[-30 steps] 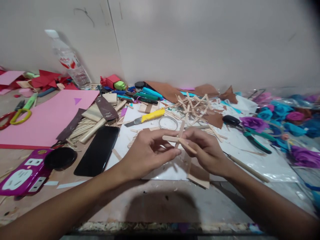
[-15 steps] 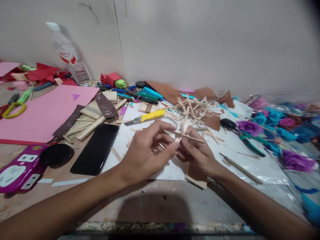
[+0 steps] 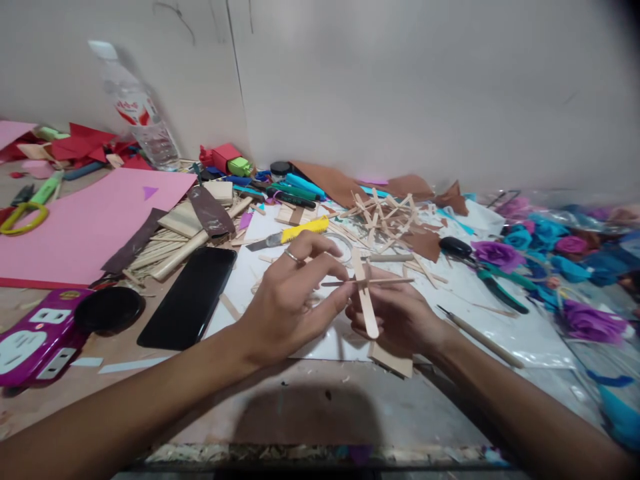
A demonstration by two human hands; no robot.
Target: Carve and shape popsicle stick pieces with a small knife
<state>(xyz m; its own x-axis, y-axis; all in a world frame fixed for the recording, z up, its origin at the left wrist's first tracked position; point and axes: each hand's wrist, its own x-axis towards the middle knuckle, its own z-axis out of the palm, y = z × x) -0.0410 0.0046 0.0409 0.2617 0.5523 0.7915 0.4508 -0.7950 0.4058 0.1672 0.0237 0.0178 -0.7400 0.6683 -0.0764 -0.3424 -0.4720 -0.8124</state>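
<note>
**Q:** Which are the largest elements in the view?

**A:** The worktable (image 3: 320,407), which stands against a pale wall. A pink sheet (image 3: 75,230) lies flat on its left part. Next in size is a black phone (image 3: 187,297), face down between the sheet and the hands.

**Q:** And in the middle?

**A:** The 2 hands meet above a white sheet. The left hand (image 3: 287,303) comes in from the lower left and the right hand (image 3: 403,317) from the lower right. Behind them lies a loose pile of sticks (image 3: 385,213), and a yellow cutter (image 3: 303,230) lies just left of it.

**Q:** What do the hands hold?

**A:** A stick cross (image 3: 365,283), raised off the table between them. It is made of 1 broad flat stick, nearly upright, and 1 thin stick set level across it.

**Q:** How are the fingers placed?

**A:** The left thumb and forefinger pinch the left end of the thin stick, and the other left fingers arch loosely above. The right fingers curl behind the crossing and hold the broad stick. The contact of the right thumb cannot be made out.

**Q:** What is the smallest detail?

**A:** A ring (image 3: 291,255) on 1 left finger.
</note>
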